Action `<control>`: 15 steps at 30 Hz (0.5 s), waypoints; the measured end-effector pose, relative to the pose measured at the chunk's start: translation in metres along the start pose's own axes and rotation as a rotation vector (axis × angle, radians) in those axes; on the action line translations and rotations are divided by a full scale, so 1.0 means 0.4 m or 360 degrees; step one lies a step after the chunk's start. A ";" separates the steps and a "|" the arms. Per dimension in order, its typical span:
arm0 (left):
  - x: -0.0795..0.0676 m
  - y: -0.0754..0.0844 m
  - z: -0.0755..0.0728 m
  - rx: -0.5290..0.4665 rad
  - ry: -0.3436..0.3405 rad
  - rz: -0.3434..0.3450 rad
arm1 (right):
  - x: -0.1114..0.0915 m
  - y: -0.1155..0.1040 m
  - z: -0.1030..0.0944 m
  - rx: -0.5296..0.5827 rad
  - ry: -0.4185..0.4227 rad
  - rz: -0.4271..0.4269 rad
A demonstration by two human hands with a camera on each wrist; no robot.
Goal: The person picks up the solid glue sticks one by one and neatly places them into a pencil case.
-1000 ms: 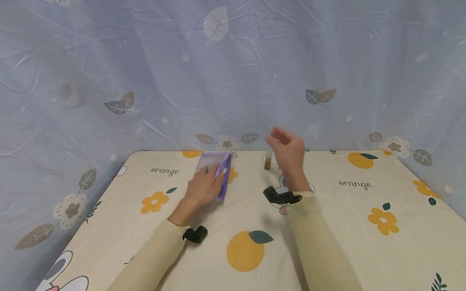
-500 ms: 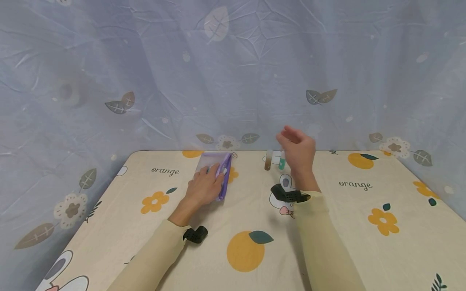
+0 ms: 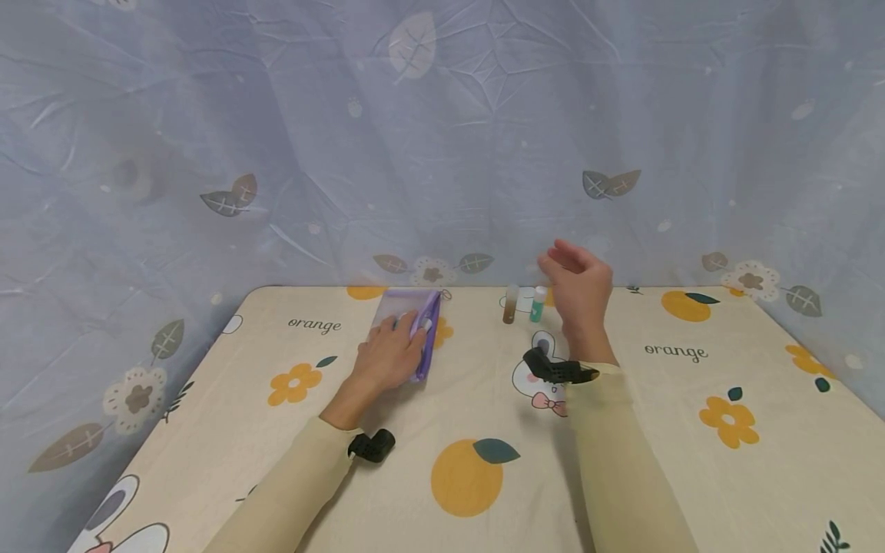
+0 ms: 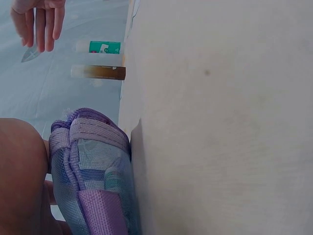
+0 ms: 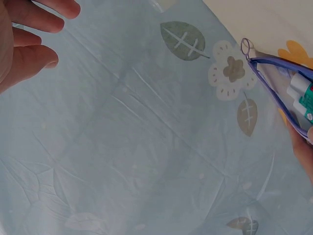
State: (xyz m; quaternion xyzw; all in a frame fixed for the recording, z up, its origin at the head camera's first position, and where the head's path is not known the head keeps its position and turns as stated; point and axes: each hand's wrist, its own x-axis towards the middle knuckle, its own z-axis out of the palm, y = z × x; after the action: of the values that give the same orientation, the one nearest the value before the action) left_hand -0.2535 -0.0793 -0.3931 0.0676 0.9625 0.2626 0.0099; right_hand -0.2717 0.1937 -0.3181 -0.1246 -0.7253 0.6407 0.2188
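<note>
My left hand (image 3: 389, 355) holds a purple-edged mesh zip pouch (image 3: 397, 301) against the table, left of the middle. Its thumb lies along the zipper side. In the right wrist view the pouch's mouth gapes, showing a green-and-white glue stick (image 5: 306, 101) inside. To the right of the pouch stand two upright tubes: a brown tube with a clear upper part (image 3: 509, 306) and a green glue stick with a white cap (image 3: 537, 306). Right of them, my right hand (image 3: 582, 290) hovers with nothing in it, fingers relaxed and slightly bent.
A cream tablecloth (image 3: 470, 407) printed with oranges, flowers and a rabbit covers the table. Behind it hangs a blue-grey leaf-patterned curtain (image 3: 442, 153), close to the table's back edge. Black wrist cameras (image 3: 558, 370) sit on both sleeves.
My right hand has moved right, away from the two tubes, uncovering the green glue stick standing beside the brown tube. The left hand and pouch have stayed still.
</note>
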 end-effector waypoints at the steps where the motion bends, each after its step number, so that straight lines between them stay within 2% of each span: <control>1: 0.000 0.000 0.000 -0.0004 -0.0003 -0.0002 | 0.000 0.000 0.000 -0.0005 0.0004 -0.0002; 8: 0.000 -0.001 -0.002 -0.0015 0.0000 0.0006 | 0.002 0.013 0.000 -0.0030 0.0027 0.0017; 15: -0.003 0.003 -0.002 -0.0016 0.0003 0.0007 | 0.008 0.032 0.004 -0.0041 0.0029 0.0093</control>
State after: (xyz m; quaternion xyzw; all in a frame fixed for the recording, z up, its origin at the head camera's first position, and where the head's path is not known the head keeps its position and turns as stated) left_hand -0.2523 -0.0788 -0.3917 0.0694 0.9611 0.2674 0.0088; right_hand -0.2767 0.1956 -0.3302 -0.1544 -0.7275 0.6363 0.2050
